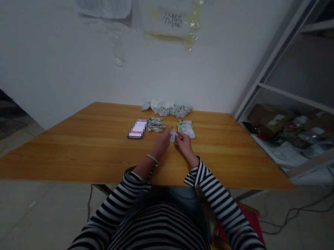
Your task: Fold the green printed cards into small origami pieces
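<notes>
Between my two hands is a small whitish packet (173, 135), held just above or on the wooden table. My left hand (162, 141) closes on its left side, and my right hand (184, 142) pinches its right side. Fine detail of the packet is too small to make out. Several small white-and-green packets (156, 124) lie loose to the left, beyond my left hand. Flat green-and-white printed packages (187, 128) lie just behind my right hand.
A phone (137, 128) with a blurred screen lies left of the loose packets. Along the wall, crumpled white-and-green packets (180, 110) are heaped on the table (79, 146). At the right stands a shelf unit (299, 98) with boxes; a dark phone-like object (250, 128) sits at its edge.
</notes>
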`<state>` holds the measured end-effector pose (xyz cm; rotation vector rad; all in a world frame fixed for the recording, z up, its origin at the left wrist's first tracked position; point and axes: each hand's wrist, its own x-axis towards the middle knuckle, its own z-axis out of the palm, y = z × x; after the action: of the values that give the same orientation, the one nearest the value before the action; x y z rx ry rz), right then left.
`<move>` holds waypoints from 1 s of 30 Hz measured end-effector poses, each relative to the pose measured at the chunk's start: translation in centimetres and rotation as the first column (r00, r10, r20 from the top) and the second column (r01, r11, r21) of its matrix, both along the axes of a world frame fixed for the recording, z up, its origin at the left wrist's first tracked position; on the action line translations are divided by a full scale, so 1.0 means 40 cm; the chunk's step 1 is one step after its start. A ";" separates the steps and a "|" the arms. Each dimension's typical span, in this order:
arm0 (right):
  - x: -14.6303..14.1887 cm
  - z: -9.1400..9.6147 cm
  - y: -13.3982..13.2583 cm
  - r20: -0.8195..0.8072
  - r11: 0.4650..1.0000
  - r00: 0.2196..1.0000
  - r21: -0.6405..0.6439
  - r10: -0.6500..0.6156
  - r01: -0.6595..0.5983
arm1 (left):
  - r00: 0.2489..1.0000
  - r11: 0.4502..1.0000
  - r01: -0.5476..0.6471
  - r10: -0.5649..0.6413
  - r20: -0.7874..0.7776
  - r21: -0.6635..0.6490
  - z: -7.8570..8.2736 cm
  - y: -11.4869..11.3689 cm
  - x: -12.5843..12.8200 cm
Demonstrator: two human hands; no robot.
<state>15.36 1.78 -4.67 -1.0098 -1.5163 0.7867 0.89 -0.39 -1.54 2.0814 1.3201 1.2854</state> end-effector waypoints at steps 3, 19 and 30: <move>0.019 0.009 0.008 -0.040 1.000 0.999 0.010 -0.011 0.012 | 0.994 0.997 0.056 -0.052 0.094 -0.050 -0.006 0.019 -0.011; 0.062 0.070 -0.021 -0.025 0.956 0.957 -0.047 0.288 -0.288 | 0.918 0.919 0.310 -0.223 0.329 -0.243 0.029 0.025 -0.063; 0.036 0.051 -0.011 -0.085 0.995 0.992 -0.014 0.095 -0.097 | 0.920 0.946 0.201 -0.093 0.379 -0.256 0.019 0.022 -0.053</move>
<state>16.80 1.33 -2.62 -0.9108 -1.4957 0.9014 -1.22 0.49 -0.80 1.6142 1.0866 1.2489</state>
